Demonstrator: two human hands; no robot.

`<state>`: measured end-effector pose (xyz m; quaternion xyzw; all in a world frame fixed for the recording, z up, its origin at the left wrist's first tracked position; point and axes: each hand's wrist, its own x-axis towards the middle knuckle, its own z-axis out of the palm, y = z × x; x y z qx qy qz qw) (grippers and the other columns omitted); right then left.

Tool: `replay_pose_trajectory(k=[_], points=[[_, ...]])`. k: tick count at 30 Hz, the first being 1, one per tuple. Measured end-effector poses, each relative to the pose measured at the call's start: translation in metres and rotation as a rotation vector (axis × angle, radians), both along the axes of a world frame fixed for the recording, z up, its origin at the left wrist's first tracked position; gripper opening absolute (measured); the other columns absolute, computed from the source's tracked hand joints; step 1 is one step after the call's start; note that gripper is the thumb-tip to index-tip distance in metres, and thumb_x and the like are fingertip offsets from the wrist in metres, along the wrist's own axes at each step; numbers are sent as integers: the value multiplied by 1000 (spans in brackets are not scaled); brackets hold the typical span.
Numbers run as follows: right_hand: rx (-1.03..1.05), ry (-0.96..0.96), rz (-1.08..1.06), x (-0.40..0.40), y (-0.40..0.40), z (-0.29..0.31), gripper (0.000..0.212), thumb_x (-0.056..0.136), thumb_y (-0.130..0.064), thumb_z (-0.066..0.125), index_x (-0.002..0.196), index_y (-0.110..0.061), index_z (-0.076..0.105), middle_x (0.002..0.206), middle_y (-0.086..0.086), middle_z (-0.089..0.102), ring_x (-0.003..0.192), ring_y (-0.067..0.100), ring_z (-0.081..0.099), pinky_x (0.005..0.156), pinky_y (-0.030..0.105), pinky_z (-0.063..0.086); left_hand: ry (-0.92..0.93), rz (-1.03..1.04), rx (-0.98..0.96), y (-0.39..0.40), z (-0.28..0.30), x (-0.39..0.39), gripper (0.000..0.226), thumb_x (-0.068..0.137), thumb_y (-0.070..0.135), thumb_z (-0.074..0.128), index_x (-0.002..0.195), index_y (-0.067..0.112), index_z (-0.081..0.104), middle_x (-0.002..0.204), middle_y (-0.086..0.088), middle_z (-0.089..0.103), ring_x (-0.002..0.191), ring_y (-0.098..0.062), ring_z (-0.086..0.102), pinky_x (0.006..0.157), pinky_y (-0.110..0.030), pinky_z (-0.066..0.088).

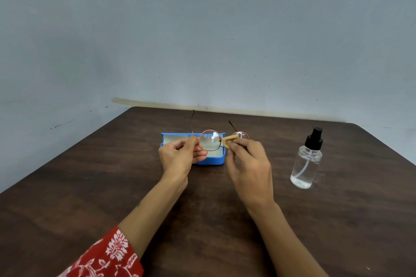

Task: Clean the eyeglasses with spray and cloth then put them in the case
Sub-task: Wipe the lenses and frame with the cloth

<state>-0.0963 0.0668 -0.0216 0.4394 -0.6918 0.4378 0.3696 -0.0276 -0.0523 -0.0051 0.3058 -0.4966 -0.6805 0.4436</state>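
Round, thin-rimmed eyeglasses (pixel 209 140) are held up above the table with their temples pointing away from me. My left hand (pixel 180 155) pinches the frame at the left lens's outer edge. A small folded yellow cloth (pixel 228 141) is pinched in my right hand (pixel 247 164) and pressed against the right lens, which it partly hides. Behind the hands lies the open blue case (pixel 216 159) with a pale lining. The clear spray bottle (pixel 307 161) with a black pump top stands upright to the right, untouched.
The dark wooden table (pixel 112 186) runs back to a grey wall, its far edge just behind the case. A red patterned sleeve (pixel 105 256) covers my left upper forearm at the bottom left.
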Motion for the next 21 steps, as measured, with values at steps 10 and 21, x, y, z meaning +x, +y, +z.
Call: replay_pose_trajectory(k=[10,21], points=[[-104,-82,-96,-11,5,-2,25,71,13,71,96,6,71,93,16,67,85,29,63,79,22,46,-5,0,7,0,1,0,15,80,1,64,66,2,68,48,-6,65,46,-17,66,47,-22,54],[86,-45,-13,-2,2,-10,20,70,5,73,89,-2,72,87,8,67,80,24,62,65,31,55,54,29,-70,-8,6,11,11,80,2,69,69,-2,68,52,-9,64,51,-22,68,52,-24,57]])
